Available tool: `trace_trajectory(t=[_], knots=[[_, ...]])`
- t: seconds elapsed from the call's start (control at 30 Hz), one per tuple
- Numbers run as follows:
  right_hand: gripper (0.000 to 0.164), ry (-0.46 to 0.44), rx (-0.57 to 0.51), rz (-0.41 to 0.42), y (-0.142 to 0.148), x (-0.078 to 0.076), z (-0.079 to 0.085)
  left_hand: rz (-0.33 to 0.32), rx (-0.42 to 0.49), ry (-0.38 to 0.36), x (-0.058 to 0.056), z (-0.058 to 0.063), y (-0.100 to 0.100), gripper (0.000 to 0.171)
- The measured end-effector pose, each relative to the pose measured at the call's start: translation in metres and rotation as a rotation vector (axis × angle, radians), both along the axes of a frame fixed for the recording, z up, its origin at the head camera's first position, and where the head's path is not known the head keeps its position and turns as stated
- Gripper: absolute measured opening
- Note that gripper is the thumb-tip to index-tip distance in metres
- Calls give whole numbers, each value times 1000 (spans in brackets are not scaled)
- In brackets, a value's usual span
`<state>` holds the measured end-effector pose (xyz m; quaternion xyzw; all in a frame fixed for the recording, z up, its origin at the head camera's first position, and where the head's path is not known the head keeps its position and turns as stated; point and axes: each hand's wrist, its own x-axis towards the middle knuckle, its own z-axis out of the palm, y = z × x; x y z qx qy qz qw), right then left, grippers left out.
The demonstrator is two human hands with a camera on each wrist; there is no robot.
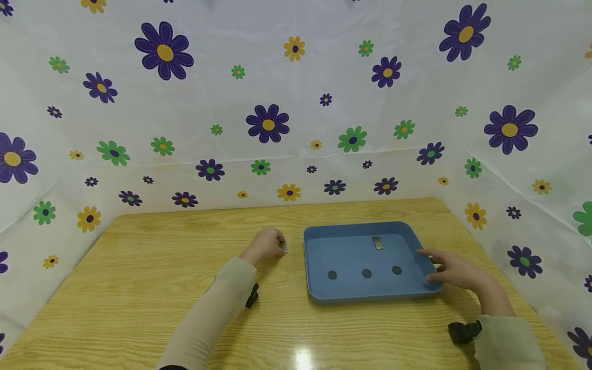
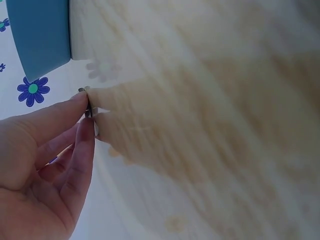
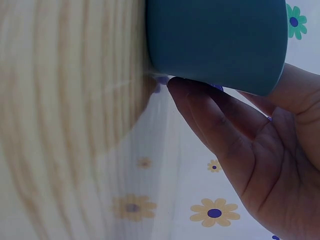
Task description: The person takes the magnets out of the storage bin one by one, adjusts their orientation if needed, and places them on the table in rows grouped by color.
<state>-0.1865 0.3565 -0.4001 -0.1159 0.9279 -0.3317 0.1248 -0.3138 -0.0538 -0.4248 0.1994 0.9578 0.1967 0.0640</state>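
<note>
My left hand (image 1: 267, 243) is to the left of the blue tray (image 1: 365, 297), low over the table. Its thumb and fingertips pinch a small, thin metal plate (image 1: 284, 246); in the left wrist view the plate (image 2: 89, 106) shows edge-on, mostly covered by the fingertips. At the tray's right side, my right hand (image 1: 455, 270) holds the wall, with digits on both sides of the rim. Inside the tray lie a small rectangular metal plate (image 1: 378, 242) near the back and three dark round discs (image 1: 367, 273) in a row toward the front.
The tray stands on a wood-grain table (image 1: 152, 288), right of the middle. A white flowered cloth (image 1: 296, 92) rises behind the table and along both sides. Dark wrist-worn devices (image 1: 464, 332) sit at both sleeves.
</note>
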Motion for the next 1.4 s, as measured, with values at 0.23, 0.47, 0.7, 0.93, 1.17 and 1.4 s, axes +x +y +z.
trace_trajectory(t=[0.23, 0.47, 0.7, 0.93, 1.17, 1.4], knots=[[64, 12, 25, -7, 0, 0, -1, 10, -8, 6, 2, 1, -1, 34], [64, 18, 26, -2, 1, -1, -2, 46, 57, -41, 0, 1, -4, 41], [64, 14, 16, 7, 1, -1, 0, 81, 186, -55, -3, 11, -6, 41], [64, 9, 11, 9, 2, -1, -1, 46, 291, -73, -1, 16, -5, 40], [65, 11, 0, 11, 3, -1, -2, 8, 408, -92, 4, 19, 3, 42], [65, 8, 2, 8, 2, -2, -1, -13, 469, -107, 6, 21, 16, 41]])
